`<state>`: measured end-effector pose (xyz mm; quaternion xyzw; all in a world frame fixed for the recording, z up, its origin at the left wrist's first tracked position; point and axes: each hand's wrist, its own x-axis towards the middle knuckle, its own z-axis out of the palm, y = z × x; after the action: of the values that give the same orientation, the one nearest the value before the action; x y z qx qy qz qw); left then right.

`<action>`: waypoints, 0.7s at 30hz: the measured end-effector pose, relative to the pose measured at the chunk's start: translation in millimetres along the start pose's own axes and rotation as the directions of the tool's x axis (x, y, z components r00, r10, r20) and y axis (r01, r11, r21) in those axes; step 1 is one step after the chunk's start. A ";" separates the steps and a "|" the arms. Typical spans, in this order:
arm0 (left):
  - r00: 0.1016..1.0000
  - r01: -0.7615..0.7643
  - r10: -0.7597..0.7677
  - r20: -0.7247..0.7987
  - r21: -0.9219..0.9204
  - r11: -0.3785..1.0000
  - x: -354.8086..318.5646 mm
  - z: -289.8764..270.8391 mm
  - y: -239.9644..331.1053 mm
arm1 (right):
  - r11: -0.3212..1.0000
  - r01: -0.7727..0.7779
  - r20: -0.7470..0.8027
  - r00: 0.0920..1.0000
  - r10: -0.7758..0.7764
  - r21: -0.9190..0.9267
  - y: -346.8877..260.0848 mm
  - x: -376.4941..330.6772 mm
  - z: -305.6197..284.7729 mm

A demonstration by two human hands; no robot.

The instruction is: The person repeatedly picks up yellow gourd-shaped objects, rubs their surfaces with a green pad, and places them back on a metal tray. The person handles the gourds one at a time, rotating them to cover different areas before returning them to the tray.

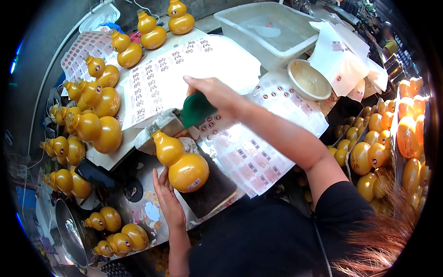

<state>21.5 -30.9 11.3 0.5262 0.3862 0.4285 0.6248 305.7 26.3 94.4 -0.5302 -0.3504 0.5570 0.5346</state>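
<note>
A yellow gourd-shaped bottle (188, 172) lies on its side on a dark pad, its neck resting against a folded grey cloth (159, 130). On its lower body is a small label with a barcode. My left hand (170, 198) is beside the bottle's lower left side, fingers stretched out and not wrapped round it; whether the fingertips touch it, I cannot tell. Above and to the right of the neck, my right hand (216, 96) grips a dark green flat piece (197, 109) that looks like plastic. The piece is apart from the bottle.
Sticker sheets (263, 161) and a white sheet with dark lettering (217, 60) cover the table. Several gourd bottles (110, 134) line the left and back edges. A clear tub (272, 34) and a white bowl (308, 81) stand behind; stacked bottles (362, 157) fill the right side.
</note>
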 end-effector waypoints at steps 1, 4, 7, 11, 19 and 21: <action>1.000 -0.009 0.009 -0.022 0.011 1.000 -2.0 -2.9 0.2 | 0.920 0.131 0.003 0.990 -0.140 -0.368 -9.2 22.5 -11.3; 0.999 -0.023 0.024 -0.044 0.024 0.999 -2.6 -4.9 -2.2 | 0.329 0.096 -0.055 0.905 -0.422 -0.939 -11.3 85.6 -29.6; 0.998 -0.018 0.019 -0.057 0.013 1.000 -1.2 -3.2 -1.9 | 0.131 -0.050 -0.093 0.933 -0.347 -0.990 -14.5 122.1 -26.4; 0.991 -0.119 0.110 0.075 0.133 0.984 -1.4 -2.4 -0.1 | -0.016 -0.012 -0.006 0.951 -0.310 -1.000 -16.6 126.8 -30.8; 0.980 -0.200 0.165 0.115 0.457 0.866 4.6 -2.7 -25.4 | 0.058 0.078 0.068 0.984 -0.163 -0.995 -8.9 -25.9 -36.7; 0.956 -0.290 0.271 0.115 0.526 0.799 3.3 -0.9 -27.6 | 0.363 0.195 0.037 0.916 -0.400 -0.911 36.9 -42.2 -56.0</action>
<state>25.3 -29.7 -16.2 0.7383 0.3981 0.3817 0.3882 345.8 -31.1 57.4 -0.7102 -0.6300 0.1216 0.2897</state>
